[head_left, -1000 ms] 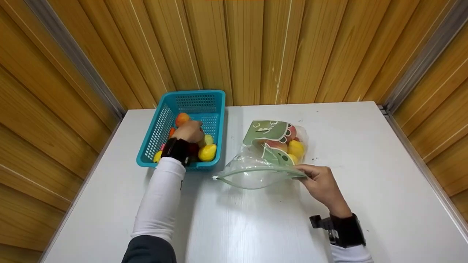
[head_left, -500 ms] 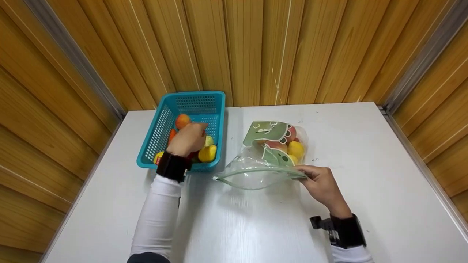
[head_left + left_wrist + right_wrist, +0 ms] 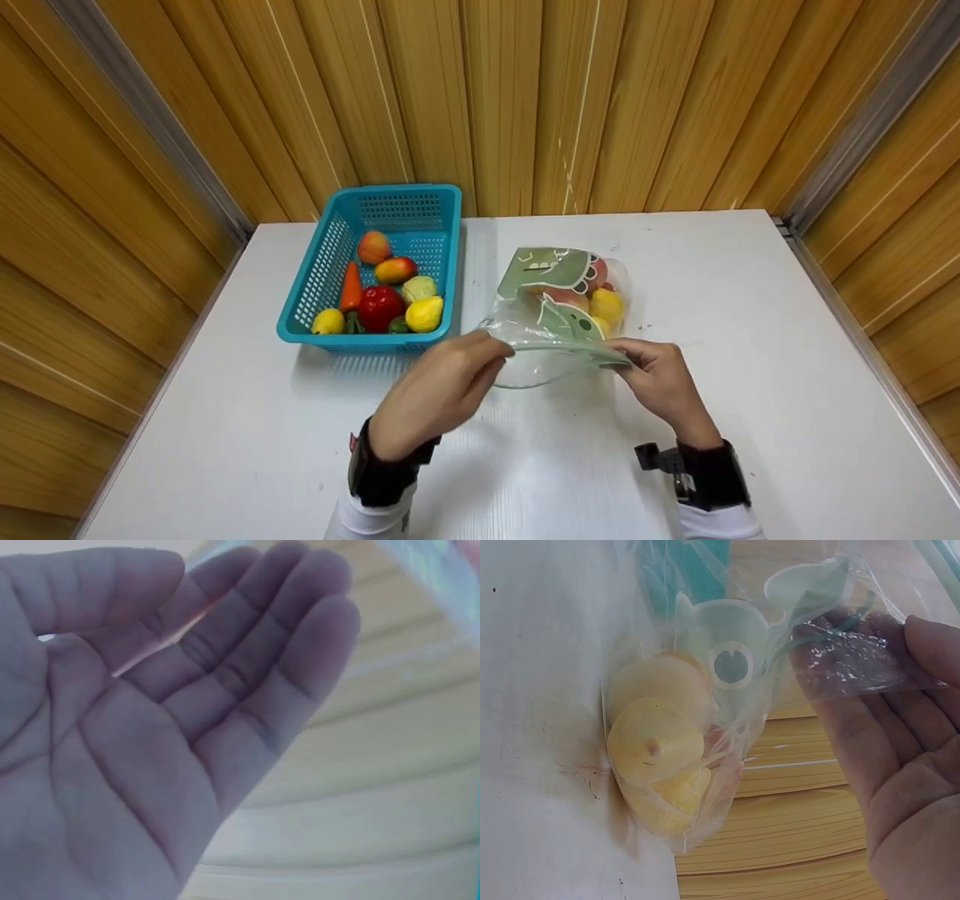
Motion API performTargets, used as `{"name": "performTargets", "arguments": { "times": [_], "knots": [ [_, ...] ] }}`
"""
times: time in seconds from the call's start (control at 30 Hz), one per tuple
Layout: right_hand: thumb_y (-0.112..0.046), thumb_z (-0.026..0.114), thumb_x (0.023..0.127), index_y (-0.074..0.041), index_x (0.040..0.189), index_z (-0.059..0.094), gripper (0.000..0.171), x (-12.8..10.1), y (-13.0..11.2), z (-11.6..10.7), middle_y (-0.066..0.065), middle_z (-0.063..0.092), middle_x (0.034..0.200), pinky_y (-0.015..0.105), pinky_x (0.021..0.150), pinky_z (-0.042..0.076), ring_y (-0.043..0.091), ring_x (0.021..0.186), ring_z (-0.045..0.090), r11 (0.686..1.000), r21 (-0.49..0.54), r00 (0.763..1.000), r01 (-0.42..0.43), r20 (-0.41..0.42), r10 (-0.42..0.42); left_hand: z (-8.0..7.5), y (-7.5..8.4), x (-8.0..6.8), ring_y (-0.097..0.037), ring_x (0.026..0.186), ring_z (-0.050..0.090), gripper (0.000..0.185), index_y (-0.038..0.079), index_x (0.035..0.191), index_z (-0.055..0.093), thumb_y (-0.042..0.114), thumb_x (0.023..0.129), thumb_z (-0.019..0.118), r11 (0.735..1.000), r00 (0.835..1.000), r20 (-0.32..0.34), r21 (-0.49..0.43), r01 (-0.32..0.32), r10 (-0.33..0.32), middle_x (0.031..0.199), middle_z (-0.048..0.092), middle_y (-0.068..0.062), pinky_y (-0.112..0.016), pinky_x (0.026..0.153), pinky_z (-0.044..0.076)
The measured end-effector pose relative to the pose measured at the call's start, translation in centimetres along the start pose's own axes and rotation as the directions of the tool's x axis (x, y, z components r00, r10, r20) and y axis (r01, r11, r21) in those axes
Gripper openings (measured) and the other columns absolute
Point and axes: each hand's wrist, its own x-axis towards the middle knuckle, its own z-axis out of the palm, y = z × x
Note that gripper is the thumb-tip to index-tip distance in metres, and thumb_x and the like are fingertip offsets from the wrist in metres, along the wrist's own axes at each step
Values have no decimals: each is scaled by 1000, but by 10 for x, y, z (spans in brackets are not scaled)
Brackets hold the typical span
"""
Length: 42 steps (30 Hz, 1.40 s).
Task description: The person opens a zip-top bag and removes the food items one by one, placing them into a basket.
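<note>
A clear resealable bag (image 3: 536, 367) with a green cartoon print lies on the white table, its mouth toward me. Inside it are yellow lemon-like fruit (image 3: 606, 306) and reddish peach-like fruit, also visible in the right wrist view as pale yellow fruit (image 3: 654, 742). My right hand (image 3: 660, 382) pinches the right end of the bag's rim between thumb and fingers. At the left end of the rim is my left hand (image 3: 442, 386), its fingertips overlapping the bag in the head view. The left wrist view shows that hand's palm (image 3: 142, 750) with loosely bent fingers and nothing between them.
A blue basket (image 3: 304, 300) stands left of the bag. In it lie a peach (image 3: 373, 247), a mango (image 3: 396, 269), a carrot (image 3: 350, 287), a red bell pepper (image 3: 380, 306), a lemon (image 3: 328, 322), a yellow pear-like fruit (image 3: 424, 313) and other produce. Wood-patterned walls enclose the table.
My left hand has left the basket without any fruit and moved right and toward me to the bag's left rim. My right hand still holds the bag in the same place.
</note>
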Motion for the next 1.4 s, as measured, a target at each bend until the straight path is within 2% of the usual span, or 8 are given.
{"name": "performTargets", "arguments": {
  "times": [0.17,0.3,0.5,0.73,0.83,1.0,1.23,1.4],
  "knots": [
    [16,70,86,3,98,79,20,1,-2,0,11,78,89,13,69,53,1,77,67,1000,-3,1000,-20,-18,20,19,8,1,-12,88,61,23,12,122,74,11,105,58,999,992,119,-14,-30,32,105,72,3,-23,84,55],
    [19,69,85,4,99,79,23,0,-3,-2,11,78,90,13,70,55,1,79,68,1000,-9,999,-21,-33,21,35,7,13,-13,91,61,25,13,124,72,8,103,59,999,990,140,46,-15,8,106,70,3,-24,88,55],
    [21,69,84,5,101,79,25,-1,-4,-5,12,78,91,13,68,54,2,77,69,1000,-19,998,-6,-60,5,61,-6,34,-18,85,60,22,8,116,70,2,101,55,983,999,44,182,-8,0,99,68,-3,-30,84,56],
    [19,71,83,6,101,79,24,-1,-7,-6,16,78,92,11,70,53,-3,81,68,998,-48,996,40,-79,-44,85,-27,50,-22,101,65,31,7,130,65,8,99,61,965,995,-80,253,71,-52,122,69,-10,-35,96,54],
    [18,71,84,4,101,79,23,0,-7,-6,14,78,95,12,71,53,-2,84,69,998,-45,996,45,-79,-48,93,-36,58,-23,106,66,28,7,127,67,10,99,64,953,989,-146,302,18,27,119,70,-9,-34,99,53],
    [15,70,86,2,102,80,22,1,-7,-3,13,78,96,13,70,52,-1,84,69,999,-27,996,41,-80,-43,107,-49,78,-19,104,70,21,10,120,72,13,102,63,932,955,-237,352,-89,180,114,74,-4,-30,93,56],
    [14,72,86,3,101,79,20,0,-5,2,9,78,93,12,71,53,-2,83,67,998,-26,996,58,-67,-60,124,-63,101,-17,131,58,36,18,138,63,28,104,57,964,984,-169,268,-5,52,139,65,0,-34,113,43],
    [16,72,85,5,100,79,20,0,-6,3,11,78,94,12,71,53,-2,84,67,999,-12,996,49,-70,-50,131,-71,111,-22,138,51,48,11,146,52,28,102,57,964,988,-100,252,-87,116,145,58,-6,-35,121,33]
  ]
}}
